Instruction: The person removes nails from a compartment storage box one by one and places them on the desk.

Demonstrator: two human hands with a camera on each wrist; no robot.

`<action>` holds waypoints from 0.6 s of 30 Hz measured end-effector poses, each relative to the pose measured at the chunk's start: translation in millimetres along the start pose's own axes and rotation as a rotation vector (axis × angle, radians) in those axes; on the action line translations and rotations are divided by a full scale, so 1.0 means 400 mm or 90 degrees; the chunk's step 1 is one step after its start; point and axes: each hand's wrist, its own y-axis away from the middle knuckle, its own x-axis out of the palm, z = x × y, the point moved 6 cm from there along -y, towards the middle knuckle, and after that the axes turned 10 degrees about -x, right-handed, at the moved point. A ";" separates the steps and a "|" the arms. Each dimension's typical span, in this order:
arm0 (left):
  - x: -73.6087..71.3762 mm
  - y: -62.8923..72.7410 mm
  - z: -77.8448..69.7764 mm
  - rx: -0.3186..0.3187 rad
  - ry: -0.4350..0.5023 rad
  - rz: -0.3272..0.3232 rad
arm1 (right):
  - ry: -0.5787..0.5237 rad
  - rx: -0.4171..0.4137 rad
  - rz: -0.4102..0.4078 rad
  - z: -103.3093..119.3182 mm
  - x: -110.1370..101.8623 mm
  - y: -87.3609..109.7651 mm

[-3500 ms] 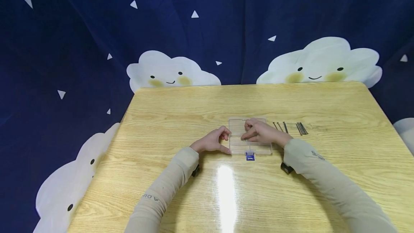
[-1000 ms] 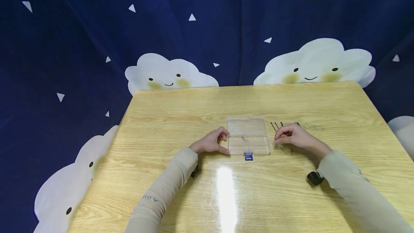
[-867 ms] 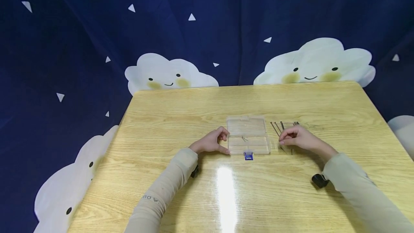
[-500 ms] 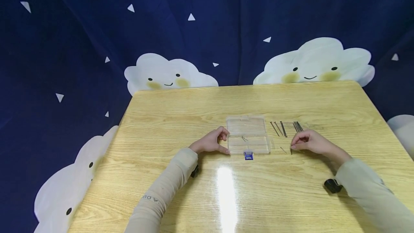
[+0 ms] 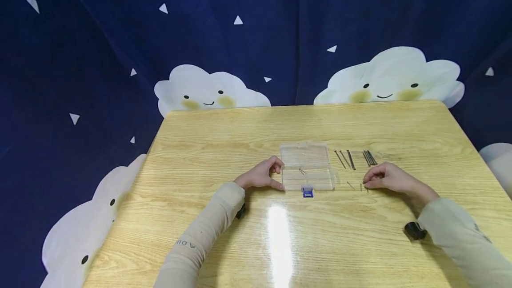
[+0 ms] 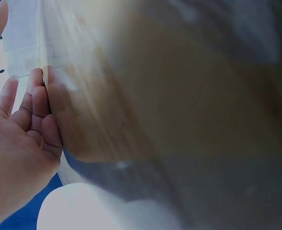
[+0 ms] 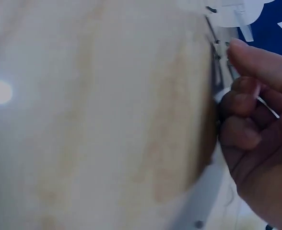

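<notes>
A clear plastic box with its lid tipped back lies at the middle of the table; a blue catch sits on its front. My left hand rests against its left side, thumb at the front corner, and in the left wrist view its fingers touch a see-through edge. Small thin nails lie inside. Right of the box, my right hand pinches a small nail low at the table, its end showing under the thumb. Beside it lie two other small nails.
Behind the right hand are three long dark nails and a bundle of several more. Thin clear strips lie near them. The wooden table ends at a dark blue curtain with clouds.
My right hand left the box, moved right past the long nails and came down beside the small ones, where a third small nail now shows. The left hand has stayed at the box.
</notes>
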 end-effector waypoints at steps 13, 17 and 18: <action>-0.006 0.021 -0.035 0.001 0.013 0.021 | 0.023 -0.052 0.002 0.081 0.001 -0.113; 0.001 -0.004 0.006 -0.007 0.000 0.009 | 0.048 -0.112 -0.004 0.091 0.016 -0.157; 0.002 -0.011 0.017 -0.008 -0.004 0.004 | 0.056 -0.128 -0.007 0.095 0.022 -0.169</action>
